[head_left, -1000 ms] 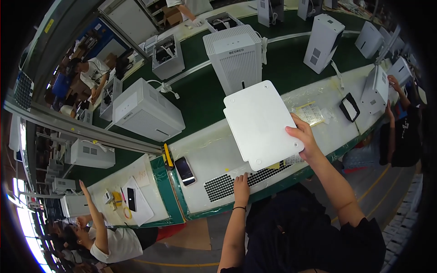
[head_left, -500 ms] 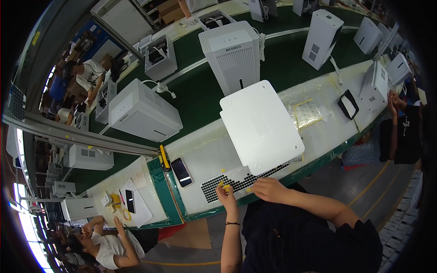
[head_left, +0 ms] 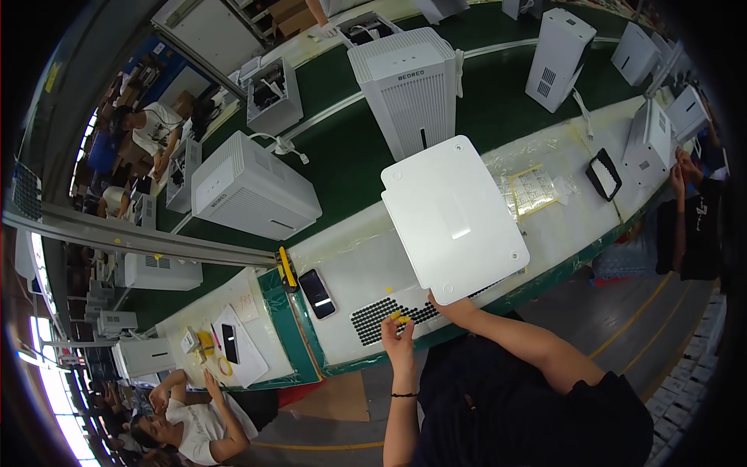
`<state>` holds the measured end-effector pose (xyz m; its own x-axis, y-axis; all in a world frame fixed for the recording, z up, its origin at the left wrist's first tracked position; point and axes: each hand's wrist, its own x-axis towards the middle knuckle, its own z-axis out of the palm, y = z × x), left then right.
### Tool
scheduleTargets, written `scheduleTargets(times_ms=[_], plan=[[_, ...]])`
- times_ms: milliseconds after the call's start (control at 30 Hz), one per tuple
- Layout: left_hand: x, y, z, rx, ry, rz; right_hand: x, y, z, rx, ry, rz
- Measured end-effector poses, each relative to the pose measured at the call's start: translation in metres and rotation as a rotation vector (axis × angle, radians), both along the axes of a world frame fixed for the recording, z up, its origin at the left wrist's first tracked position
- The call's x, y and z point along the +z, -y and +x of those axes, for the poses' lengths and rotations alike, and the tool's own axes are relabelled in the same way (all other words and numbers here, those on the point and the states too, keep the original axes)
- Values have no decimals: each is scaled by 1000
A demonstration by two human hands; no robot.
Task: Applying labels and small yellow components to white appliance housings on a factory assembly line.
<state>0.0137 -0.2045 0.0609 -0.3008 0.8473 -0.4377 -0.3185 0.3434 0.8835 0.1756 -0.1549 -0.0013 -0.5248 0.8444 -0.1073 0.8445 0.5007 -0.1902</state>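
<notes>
A white appliance (head_left: pixel 455 222) stands on the bench before me, its flat panel with small round corner spots facing up. My right hand (head_left: pixel 457 309) is at the panel's near left corner; its fingertips are mostly hidden there. To its left, my left hand (head_left: pixel 399 342) hovers over a sheet of small black round pads (head_left: pixel 373 321). Yellow coverings (head_left: pixel 401 317) show on its fingertips, which are drawn together; whatever they may hold is too small to make out. More of the pad sheet runs rightward, partly hidden by my hand and the appliance.
A phone (head_left: pixel 317 294) and a yellow cutter knife (head_left: pixel 287 269) lie left of the pads. A yellow-edged label sheet (head_left: pixel 534 191) and black frame (head_left: pixel 602 175) lie to the right. White appliances (head_left: pixel 408 89) stand on the green conveyor (head_left: pixel 334 156). Co-workers sit on both sides.
My right hand has moved from above the pads to the panel's near corner. My left hand stays over the pad sheet, fingers together. The whole view has shifted slightly.
</notes>
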Motion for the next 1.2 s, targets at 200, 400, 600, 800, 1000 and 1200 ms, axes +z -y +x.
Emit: scheduleTargets(times_ms=[200,400,600,800,1000,1200], plan=[[10,-11,-1,-100,-21,47,-38,4,-3,-22,16,124],[37,-26,3,-85,-101,96,-60,11,4,92,-273,285],[119,-87,-5,-62,-168,310,-61,9,8,114,-327,294],[193,-156,1,-162,-313,579,-67,5,-7,95,-383,256],[220,-197,29,-417,-720,668,-84,13,-6,43,-346,142],[210,-209,23,-473,-860,647,65,25,-3,7,-666,-33]])
